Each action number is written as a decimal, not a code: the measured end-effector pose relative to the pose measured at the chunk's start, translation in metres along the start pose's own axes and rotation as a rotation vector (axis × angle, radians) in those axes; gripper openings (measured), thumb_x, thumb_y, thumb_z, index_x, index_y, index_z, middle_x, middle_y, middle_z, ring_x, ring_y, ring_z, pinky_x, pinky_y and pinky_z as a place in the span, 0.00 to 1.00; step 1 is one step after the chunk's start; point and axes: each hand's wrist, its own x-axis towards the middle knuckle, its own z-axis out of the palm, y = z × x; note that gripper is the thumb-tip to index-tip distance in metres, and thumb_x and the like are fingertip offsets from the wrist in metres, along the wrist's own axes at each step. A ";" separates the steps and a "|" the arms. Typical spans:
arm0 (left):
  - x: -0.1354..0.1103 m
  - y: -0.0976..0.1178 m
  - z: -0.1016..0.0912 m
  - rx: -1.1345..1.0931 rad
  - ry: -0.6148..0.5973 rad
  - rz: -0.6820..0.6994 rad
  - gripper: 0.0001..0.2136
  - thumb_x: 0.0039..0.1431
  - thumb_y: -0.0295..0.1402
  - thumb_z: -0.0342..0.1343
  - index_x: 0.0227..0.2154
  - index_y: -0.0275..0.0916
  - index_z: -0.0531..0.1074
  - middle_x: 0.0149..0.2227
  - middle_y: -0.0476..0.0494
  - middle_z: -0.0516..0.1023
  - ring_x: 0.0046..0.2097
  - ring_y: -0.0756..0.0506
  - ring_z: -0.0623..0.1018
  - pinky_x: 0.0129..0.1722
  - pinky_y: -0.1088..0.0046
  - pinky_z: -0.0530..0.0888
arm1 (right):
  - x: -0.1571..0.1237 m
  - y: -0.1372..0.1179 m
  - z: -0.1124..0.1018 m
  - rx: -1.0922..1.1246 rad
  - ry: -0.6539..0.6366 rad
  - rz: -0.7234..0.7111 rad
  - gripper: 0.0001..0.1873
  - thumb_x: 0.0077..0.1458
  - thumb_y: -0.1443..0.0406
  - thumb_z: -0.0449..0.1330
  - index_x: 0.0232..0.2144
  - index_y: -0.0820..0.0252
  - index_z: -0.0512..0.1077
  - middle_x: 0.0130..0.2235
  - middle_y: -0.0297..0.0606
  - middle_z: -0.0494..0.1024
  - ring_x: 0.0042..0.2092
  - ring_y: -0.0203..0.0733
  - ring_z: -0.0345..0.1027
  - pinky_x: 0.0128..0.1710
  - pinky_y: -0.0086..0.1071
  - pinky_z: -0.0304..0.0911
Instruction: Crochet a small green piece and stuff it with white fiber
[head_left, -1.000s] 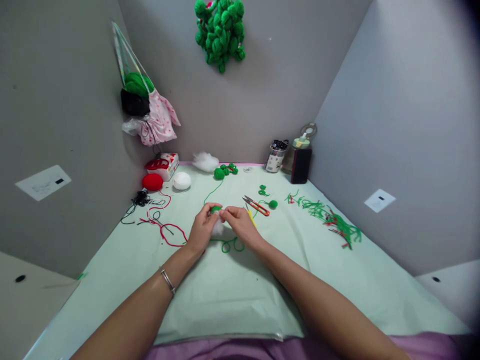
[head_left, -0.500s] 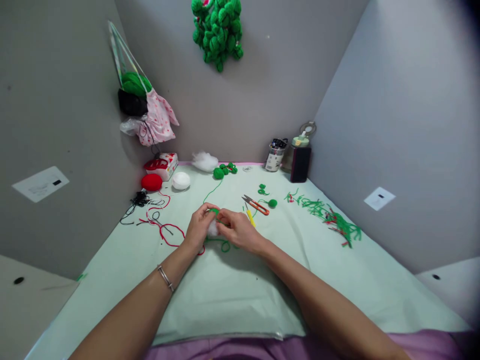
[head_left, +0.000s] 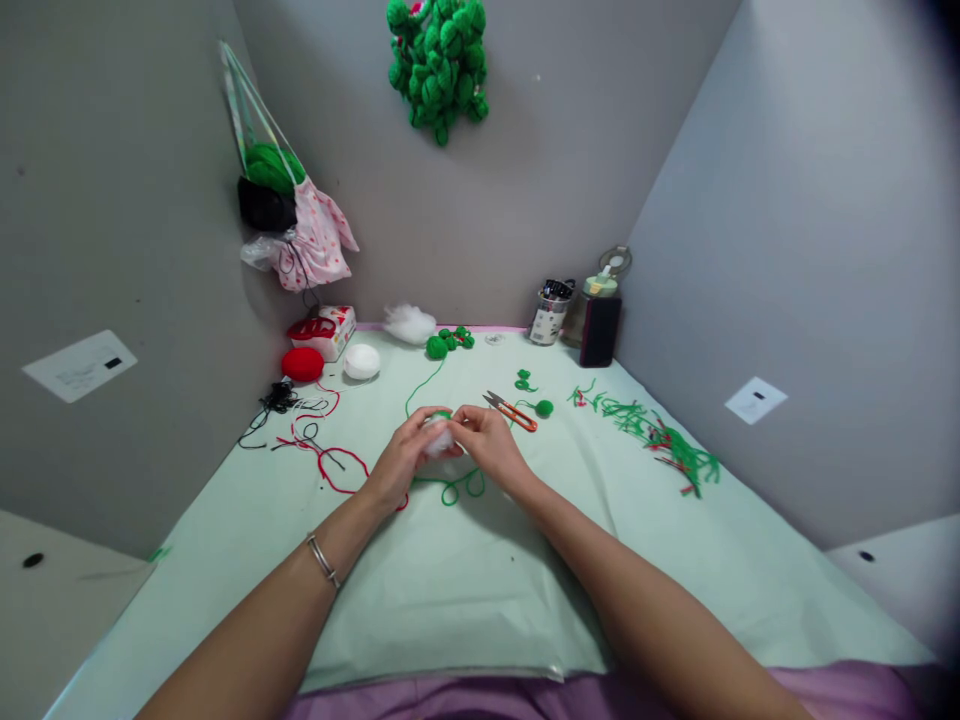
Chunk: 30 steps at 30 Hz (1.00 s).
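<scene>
My left hand (head_left: 401, 460) is closed around a small green crocheted piece (head_left: 442, 414) with a tuft of white stuffing (head_left: 437, 440) showing. My right hand (head_left: 487, 442) pinches at the right side of the tuft, its fingertips touching it. Most of the green piece is hidden by my fingers. Loops of green yarn (head_left: 451, 493) lie on the table just below my hands. Beyond my right hand rest orange-handled thread snips (head_left: 514, 412) and a small green crocheted ball (head_left: 544, 408).
At the left are a red yarn ball (head_left: 303, 364), a white yarn ball (head_left: 362, 362) and tangled black cord (head_left: 279, 398). A heap of stuffing (head_left: 410, 325) lies at the back. Green yarn scraps (head_left: 686, 452) spread along the right. A phone (head_left: 601, 332) leans on a bottle.
My right hand has shifted slightly up and right, and my left hand has turned, showing more of the white stuffing. The yellow tool seen beside my right hand is now out of sight.
</scene>
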 end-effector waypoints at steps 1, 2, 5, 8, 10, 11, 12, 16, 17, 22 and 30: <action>0.001 0.000 -0.001 0.005 -0.017 0.000 0.14 0.68 0.35 0.63 0.52 0.36 0.75 0.44 0.43 0.82 0.41 0.44 0.83 0.45 0.59 0.81 | 0.001 0.000 -0.002 0.009 -0.008 -0.004 0.11 0.57 0.59 0.56 0.24 0.55 0.66 0.21 0.29 0.68 0.25 0.36 0.60 0.27 0.29 0.56; 0.001 -0.001 -0.003 0.013 -0.027 -0.002 0.14 0.67 0.34 0.63 0.53 0.36 0.75 0.43 0.44 0.82 0.40 0.44 0.83 0.45 0.59 0.81 | 0.002 0.000 -0.004 0.013 -0.015 -0.009 0.13 0.57 0.58 0.56 0.24 0.56 0.66 0.21 0.28 0.67 0.25 0.36 0.60 0.27 0.29 0.56; 0.005 -0.005 -0.009 0.045 -0.020 -0.009 0.12 0.68 0.35 0.63 0.51 0.36 0.76 0.42 0.44 0.82 0.39 0.45 0.82 0.43 0.60 0.82 | 0.001 -0.003 -0.009 -0.003 -0.035 -0.029 0.16 0.60 0.56 0.55 0.23 0.56 0.65 0.22 0.28 0.66 0.26 0.36 0.57 0.28 0.29 0.55; 0.007 -0.010 -0.012 0.078 0.024 -0.023 0.13 0.69 0.37 0.61 0.51 0.36 0.76 0.47 0.42 0.81 0.42 0.44 0.82 0.42 0.61 0.82 | -0.006 -0.009 -0.008 -0.052 -0.060 -0.067 0.16 0.62 0.58 0.55 0.23 0.56 0.64 0.22 0.28 0.65 0.26 0.37 0.57 0.30 0.30 0.52; 0.007 -0.011 -0.012 0.099 0.069 -0.034 0.14 0.69 0.38 0.61 0.53 0.37 0.75 0.50 0.40 0.80 0.44 0.43 0.82 0.43 0.60 0.82 | -0.012 -0.014 -0.004 -0.090 -0.078 -0.103 0.14 0.62 0.62 0.56 0.23 0.56 0.64 0.22 0.28 0.66 0.27 0.37 0.57 0.31 0.31 0.50; 0.007 -0.012 -0.012 0.109 0.093 -0.040 0.15 0.69 0.38 0.61 0.54 0.37 0.75 0.51 0.40 0.80 0.45 0.42 0.82 0.43 0.59 0.82 | -0.016 -0.017 0.000 -0.107 -0.085 -0.119 0.12 0.62 0.64 0.57 0.24 0.56 0.65 0.23 0.28 0.66 0.27 0.37 0.57 0.32 0.31 0.50; 0.007 -0.012 -0.012 0.118 0.117 -0.045 0.15 0.69 0.38 0.61 0.54 0.37 0.75 0.51 0.39 0.80 0.46 0.42 0.82 0.44 0.59 0.82 | -0.019 -0.019 0.003 -0.121 -0.091 -0.132 0.11 0.61 0.66 0.57 0.26 0.56 0.66 0.23 0.28 0.67 0.27 0.36 0.56 0.32 0.31 0.49; 0.008 -0.012 -0.010 0.132 0.183 -0.060 0.16 0.69 0.39 0.61 0.55 0.37 0.74 0.53 0.38 0.79 0.48 0.40 0.82 0.46 0.56 0.81 | -0.022 -0.020 0.010 -0.146 -0.105 -0.158 0.08 0.61 0.69 0.57 0.29 0.57 0.71 0.22 0.27 0.67 0.26 0.36 0.55 0.32 0.31 0.49; 0.008 -0.011 -0.010 0.129 0.193 -0.062 0.16 0.69 0.39 0.61 0.55 0.37 0.74 0.54 0.38 0.79 0.48 0.40 0.82 0.47 0.56 0.81 | -0.021 -0.019 0.009 -0.145 -0.099 -0.161 0.08 0.61 0.69 0.58 0.29 0.57 0.72 0.22 0.27 0.67 0.26 0.36 0.56 0.32 0.31 0.50; 0.008 -0.004 -0.009 0.088 0.189 -0.079 0.16 0.70 0.39 0.61 0.55 0.37 0.74 0.53 0.38 0.79 0.48 0.40 0.82 0.47 0.56 0.81 | -0.012 -0.018 -0.005 -0.100 -0.009 -0.212 0.07 0.57 0.67 0.65 0.26 0.56 0.76 0.34 0.36 0.76 0.38 0.42 0.67 0.42 0.34 0.59; 0.005 -0.001 -0.007 0.037 0.164 -0.124 0.15 0.70 0.39 0.61 0.54 0.37 0.75 0.52 0.39 0.80 0.46 0.41 0.82 0.45 0.58 0.82 | -0.008 -0.017 -0.010 0.069 -0.059 -0.241 0.07 0.65 0.63 0.52 0.34 0.56 0.65 0.37 0.38 0.78 0.29 0.37 0.69 0.31 0.32 0.67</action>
